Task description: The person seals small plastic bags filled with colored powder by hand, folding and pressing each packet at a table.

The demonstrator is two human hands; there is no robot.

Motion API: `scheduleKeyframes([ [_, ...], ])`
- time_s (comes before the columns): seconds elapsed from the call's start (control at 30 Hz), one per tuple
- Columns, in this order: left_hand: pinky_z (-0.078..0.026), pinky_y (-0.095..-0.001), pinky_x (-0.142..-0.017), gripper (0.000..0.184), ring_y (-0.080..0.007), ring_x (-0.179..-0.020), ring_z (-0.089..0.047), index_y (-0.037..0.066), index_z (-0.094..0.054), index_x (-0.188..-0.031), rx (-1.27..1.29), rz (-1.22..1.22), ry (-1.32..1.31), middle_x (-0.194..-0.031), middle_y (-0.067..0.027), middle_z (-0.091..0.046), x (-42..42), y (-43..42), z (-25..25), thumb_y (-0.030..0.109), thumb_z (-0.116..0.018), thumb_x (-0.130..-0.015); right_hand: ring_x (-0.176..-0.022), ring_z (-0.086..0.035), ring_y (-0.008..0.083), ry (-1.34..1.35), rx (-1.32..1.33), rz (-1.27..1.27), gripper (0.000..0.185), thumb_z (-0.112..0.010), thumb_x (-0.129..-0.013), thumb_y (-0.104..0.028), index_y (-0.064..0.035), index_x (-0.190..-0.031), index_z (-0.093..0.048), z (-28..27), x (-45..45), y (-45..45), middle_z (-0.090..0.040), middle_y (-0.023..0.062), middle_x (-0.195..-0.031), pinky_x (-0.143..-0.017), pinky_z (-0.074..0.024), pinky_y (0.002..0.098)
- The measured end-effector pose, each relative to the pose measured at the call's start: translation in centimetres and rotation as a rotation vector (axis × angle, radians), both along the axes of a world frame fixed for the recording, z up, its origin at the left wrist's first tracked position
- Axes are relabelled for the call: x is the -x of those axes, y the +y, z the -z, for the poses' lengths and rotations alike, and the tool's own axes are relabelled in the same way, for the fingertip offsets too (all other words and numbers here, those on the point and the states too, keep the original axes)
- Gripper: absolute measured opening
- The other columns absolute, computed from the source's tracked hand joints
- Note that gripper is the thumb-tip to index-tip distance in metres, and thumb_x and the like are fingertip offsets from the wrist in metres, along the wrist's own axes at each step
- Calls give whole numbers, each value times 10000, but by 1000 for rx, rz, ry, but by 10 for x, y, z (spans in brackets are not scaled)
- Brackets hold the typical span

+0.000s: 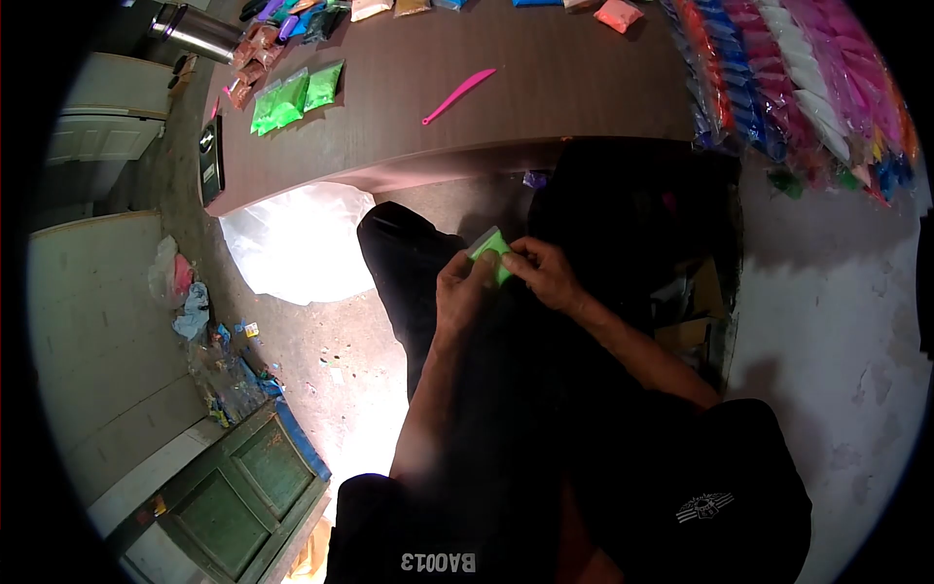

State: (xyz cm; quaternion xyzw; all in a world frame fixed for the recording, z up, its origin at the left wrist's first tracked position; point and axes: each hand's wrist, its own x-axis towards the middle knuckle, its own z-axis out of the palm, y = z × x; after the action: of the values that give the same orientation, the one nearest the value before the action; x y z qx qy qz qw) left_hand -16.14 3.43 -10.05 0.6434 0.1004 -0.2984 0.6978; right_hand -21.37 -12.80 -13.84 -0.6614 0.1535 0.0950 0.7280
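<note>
Between my two hands, above my lap, is a small clear bag with bright green contents (493,243). My left hand (465,284) grips its left side, with the thumb over the front. On the right side, my right hand (545,273) pinches the bag between thumb and fingers. The bag's clear top edge points up and to the left. Several similar green bags (290,100) lie on the brown table (584,88) at the upper left. A pink plastic knife (459,95) rests near the table's middle.
Strips of colourful packets (769,78) hang over the table's right end. A metal cylinder (197,32) and a black phone-like object (211,161) are at the left. A white plastic bag (292,243) hangs below the table edge. Litter (229,370) lies on the floor.
</note>
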Motion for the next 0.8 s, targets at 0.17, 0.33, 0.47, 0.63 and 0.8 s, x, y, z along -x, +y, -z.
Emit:
scheduleKeyframes([
  [0.17,-399,-193,-635,205,-33,-692,-523,54,-657,-894,-87,143,-62,-763,54,-611,2,3,10,230,-691,-993,-746,-572,49,50,-51,119,275,-653,-1006,-312,-53,-1095,-677,-3,1,0,-648,-6,-863,-657,-477,224],
  [0.33,-396,-193,-638,205,-34,-689,-518,58,-651,-887,-40,153,-37,-762,52,-605,1,5,8,231,-691,-989,-751,-576,47,36,-82,110,289,-661,-1002,-310,-48,-1125,-669,-7,0,-1,-652,-2,-869,-661,-474,213],
  [0.47,-423,-201,-659,199,-41,-706,-539,41,-685,-955,-45,180,-20,-798,39,-636,3,5,6,237,-699,-984,-809,-615,82,61,-122,128,297,-680,-984,-282,-20,-1123,-670,1,-1,-3,-680,39,-924,-724,-497,234],
  [0.63,-463,-215,-690,241,-57,-747,-585,11,-703,-1047,-134,274,-40,-870,7,-683,2,0,0,244,-701,-983,-856,-642,112,64,-118,196,313,-691,-968,-277,-3,-1119,-670,11,-1,-2,-693,60,-953,-768,-518,255],
  [0.8,-470,-210,-695,247,-63,-763,-600,-2,-702,-1070,-145,262,-80,-878,-3,-695,4,3,15,232,-693,-991,-852,-637,112,117,-93,139,336,-687,-976,-299,-12,-1148,-660,-12,-2,-2,-686,56,-971,-741,-531,262],
])
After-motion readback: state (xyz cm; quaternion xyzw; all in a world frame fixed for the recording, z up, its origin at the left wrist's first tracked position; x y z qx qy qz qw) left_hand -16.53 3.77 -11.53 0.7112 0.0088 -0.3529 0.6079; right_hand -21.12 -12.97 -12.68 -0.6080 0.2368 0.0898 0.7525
